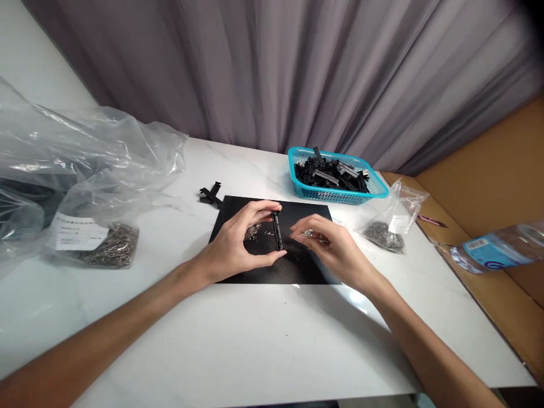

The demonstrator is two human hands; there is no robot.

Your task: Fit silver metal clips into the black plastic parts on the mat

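Between the thumb and fingers of my left hand (242, 241) stands a narrow black plastic part (277, 231), gripped by its two ends above a black mat (272, 274). My right hand (334, 243) is just to the right of the part, apart from it, with thumb and fingertips drawn together. Whether a tiny piece sits in that pinch is too small to tell. Small metal pieces (253, 231) lie in a heap on the mat behind my left hand. More small metal pieces (307, 233) show behind the right fingers.
A blue basket (340, 196) full of black parts stands at the back. Loose black parts (211, 195) lie left of it. Bags of small metal pieces sit at left (114, 246) and right (385, 235). A plastic bottle (497, 247) lies at the right, by cardboard (488, 153).
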